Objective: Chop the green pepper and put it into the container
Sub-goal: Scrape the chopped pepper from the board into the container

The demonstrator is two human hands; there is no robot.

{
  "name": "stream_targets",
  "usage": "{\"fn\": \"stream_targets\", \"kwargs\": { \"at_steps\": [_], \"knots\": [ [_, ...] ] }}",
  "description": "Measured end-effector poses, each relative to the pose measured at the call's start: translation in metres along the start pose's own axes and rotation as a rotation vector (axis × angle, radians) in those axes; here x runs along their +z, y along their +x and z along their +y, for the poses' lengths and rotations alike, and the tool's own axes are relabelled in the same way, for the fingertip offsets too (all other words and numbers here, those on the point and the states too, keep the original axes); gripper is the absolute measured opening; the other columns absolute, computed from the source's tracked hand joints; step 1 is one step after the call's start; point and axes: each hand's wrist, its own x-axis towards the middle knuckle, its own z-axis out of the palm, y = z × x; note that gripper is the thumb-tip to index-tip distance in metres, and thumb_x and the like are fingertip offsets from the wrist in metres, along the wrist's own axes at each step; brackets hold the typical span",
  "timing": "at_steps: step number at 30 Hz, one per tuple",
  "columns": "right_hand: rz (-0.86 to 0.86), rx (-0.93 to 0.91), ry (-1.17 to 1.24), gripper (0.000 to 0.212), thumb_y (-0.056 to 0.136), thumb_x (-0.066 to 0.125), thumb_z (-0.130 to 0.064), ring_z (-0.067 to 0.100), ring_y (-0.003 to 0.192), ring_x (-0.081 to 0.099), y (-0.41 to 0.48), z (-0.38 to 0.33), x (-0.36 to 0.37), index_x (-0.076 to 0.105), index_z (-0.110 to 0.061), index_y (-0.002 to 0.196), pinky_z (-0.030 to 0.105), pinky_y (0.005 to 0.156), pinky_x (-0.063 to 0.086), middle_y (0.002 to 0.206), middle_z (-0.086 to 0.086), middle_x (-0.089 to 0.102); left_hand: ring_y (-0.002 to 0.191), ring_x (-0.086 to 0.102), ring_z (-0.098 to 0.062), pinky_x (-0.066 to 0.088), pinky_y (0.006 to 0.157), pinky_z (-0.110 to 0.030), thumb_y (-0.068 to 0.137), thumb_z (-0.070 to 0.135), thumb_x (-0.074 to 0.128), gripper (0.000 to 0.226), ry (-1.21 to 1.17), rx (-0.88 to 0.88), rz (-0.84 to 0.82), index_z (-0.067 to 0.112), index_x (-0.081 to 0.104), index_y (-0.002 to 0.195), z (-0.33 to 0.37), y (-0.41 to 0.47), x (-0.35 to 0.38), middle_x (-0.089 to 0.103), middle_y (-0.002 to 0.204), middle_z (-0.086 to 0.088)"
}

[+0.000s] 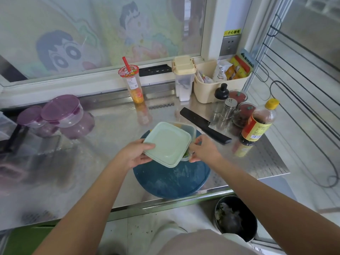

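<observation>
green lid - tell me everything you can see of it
The lid is pale mint green, square with rounded corners and a raised rim around a flat middle; it looks like matte plastic. It sits tilted and askew over the clear container, not pressed shut, above the round blue cutting board. The left hand grips its left edge, thumb on top; the right hand holds the container by the lid's right edge.

Clear container (191, 129), chopped pepper (186, 154), green lid (166, 144) askew
</observation>
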Motion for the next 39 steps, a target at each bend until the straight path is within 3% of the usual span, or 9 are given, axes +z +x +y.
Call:
{"fn": "stream_targets", "kwargs": {
  "at_steps": [4, 8, 12, 15, 20, 22, 28, 34, 39],
  "knots": [
    [-0.016, -0.022, 0.050, 0.018, 0.086, 0.059, -0.017, 0.025, 0.061, 0.071, 0.001, 0.000, -0.001, 0.043, -0.015, 0.094, 0.040, 0.075, 0.060, 0.072, 0.010, 0.070, 0.085, 0.060, -0.013, 0.050, 0.074, -0.026, 0.082, 0.026, 0.070, 0.035, 0.277, 0.083, 0.047, 0.017, 0.060, 0.115, -0.001, 0.001, 0.005, 0.065, 0.101, 0.000],
    [-0.080, -0.012, 0.157, 0.035, 0.082, 0.063, -0.008, 0.023, 0.054, 0.067, -0.006, -0.007, -0.010, 0.044, -0.017, 0.111, 0.035, 0.065, 0.060, 0.074, 0.014, 0.068, 0.108, 0.060, -0.030, 0.043, 0.096, -0.051, 0.086, 0.041, 0.060, 0.039, 0.070, 0.007, -0.119, 0.018, 0.058, 0.116, 0.006, 0.002, 0.001, 0.066, 0.114, -0.009],
    [-0.138, -0.086, 0.220, 0.038, 0.085, 0.061, -0.008, 0.022, 0.054, 0.066, -0.011, -0.016, -0.011, 0.044, -0.019, 0.118, 0.035, 0.065, 0.060, 0.075, 0.016, 0.068, 0.112, 0.059, -0.035, 0.043, 0.094, -0.057, 0.089, 0.036, 0.054, 0.040, -0.163, -0.018, -0.259, 0.016, 0.053, 0.124, 0.004, 0.003, 0.006, 0.065, 0.119, -0.015],
    [-0.123, -0.119, 0.243, 0.024, 0.099, 0.046, -0.032, 0.025, 0.057, 0.067, -0.011, -0.022, -0.015, 0.048, -0.021, 0.120, 0.031, 0.060, 0.060, 0.082, 0.015, 0.070, 0.105, 0.065, -0.028, 0.052, 0.085, -0.049, 0.091, 0.031, 0.055, 0.038, -0.277, 0.068, -0.220, 0.015, 0.053, 0.125, 0.004, 0.004, 0.014, 0.068, 0.114, -0.011],
    [-0.089, -0.134, 0.190, 0.048, 0.092, 0.032, -0.065, 0.019, 0.088, 0.069, -0.001, -0.027, -0.016, 0.050, -0.032, 0.122, 0.035, 0.074, 0.058, 0.104, 0.003, 0.068, 0.104, 0.066, -0.026, 0.056, 0.082, -0.047, 0.091, 0.023, 0.056, 0.037, -0.271, 0.149, -0.252, 0.014, 0.053, 0.127, 0.003, 0.007, 0.029, 0.066, 0.118, -0.010],
    [-0.035, -0.106, 0.180, 0.059, 0.091, 0.032, -0.066, 0.018, 0.102, 0.061, 0.005, -0.030, -0.012, 0.044, -0.025, 0.132, 0.038, 0.084, 0.054, 0.121, 0.000, 0.059, 0.109, 0.063, -0.028, 0.052, 0.089, -0.050, 0.089, 0.021, 0.059, 0.040, -0.268, 0.134, -0.290, 0.016, 0.051, 0.128, 0.001, 0.007, 0.035, 0.066, 0.120, -0.010],
    [0.109, -0.140, 0.171, 0.045, 0.100, 0.029, -0.047, 0.018, 0.102, 0.046, 0.009, -0.032, -0.011, 0.042, -0.017, 0.132, 0.028, 0.081, 0.033, 0.118, 0.003, 0.051, 0.115, 0.059, -0.026, 0.044, 0.100, -0.049, 0.082, 0.025, 0.064, 0.040, -0.077, 0.093, -0.353, 0.021, 0.058, 0.121, 0.012, 0.007, 0.040, 0.066, 0.121, -0.005],
    [0.091, -0.210, 0.137, 0.049, 0.100, 0.026, -0.050, 0.017, 0.104, 0.049, 0.004, -0.032, -0.003, 0.047, -0.020, 0.132, 0.030, 0.086, 0.037, 0.116, 0.001, 0.054, 0.102, 0.066, -0.026, 0.048, 0.096, -0.045, 0.082, 0.073, 0.039, 0.066, -0.169, 0.081, -0.114, 0.020, 0.066, 0.112, 0.025, 0.012, 0.046, 0.071, 0.108, -0.008],
    [0.158, -0.228, 0.195, 0.052, 0.100, 0.020, -0.051, 0.015, 0.110, 0.048, 0.003, -0.033, 0.000, 0.051, -0.026, 0.132, 0.030, 0.093, 0.035, 0.115, -0.005, 0.054, 0.096, 0.068, -0.026, 0.052, 0.088, -0.044, 0.083, 0.073, 0.037, 0.065, -0.178, 0.092, 0.050, 0.021, 0.065, 0.110, 0.022, 0.009, 0.059, 0.072, 0.104, -0.007]
  ]
}}
